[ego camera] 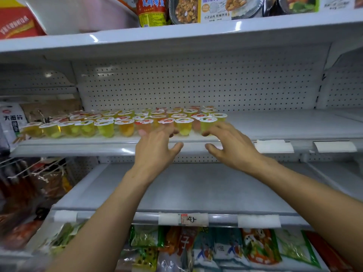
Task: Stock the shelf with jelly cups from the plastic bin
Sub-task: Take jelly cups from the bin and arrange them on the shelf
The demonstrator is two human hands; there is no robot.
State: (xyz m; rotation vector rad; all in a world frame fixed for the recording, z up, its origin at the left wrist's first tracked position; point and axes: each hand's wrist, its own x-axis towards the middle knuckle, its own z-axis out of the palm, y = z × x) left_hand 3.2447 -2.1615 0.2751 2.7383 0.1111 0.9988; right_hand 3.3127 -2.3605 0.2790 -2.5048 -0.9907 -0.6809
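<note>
Several rows of jelly cups [106, 127] with white foil lids stand on the middle white shelf [275, 124], filling its left and centre. My left hand [157, 148] reaches at the front row, fingers spread and relaxed, fingertips touching a reddish cup [144, 125]. My right hand [233, 146] is spread beside it, fingertips against the rightmost yellow-green cup [207, 124] in the front row. Neither hand grips a cup. The plastic bin is out of view.
The shelf's right half is bare up to the pegboard back [196, 83]. A bare shelf [186, 189] lies below, with a price tag [186, 219] on its edge. Snack bags [216, 250] fill the bottom level; cans and meal boxes [216, 8] stand above; packets [11, 118] sit left.
</note>
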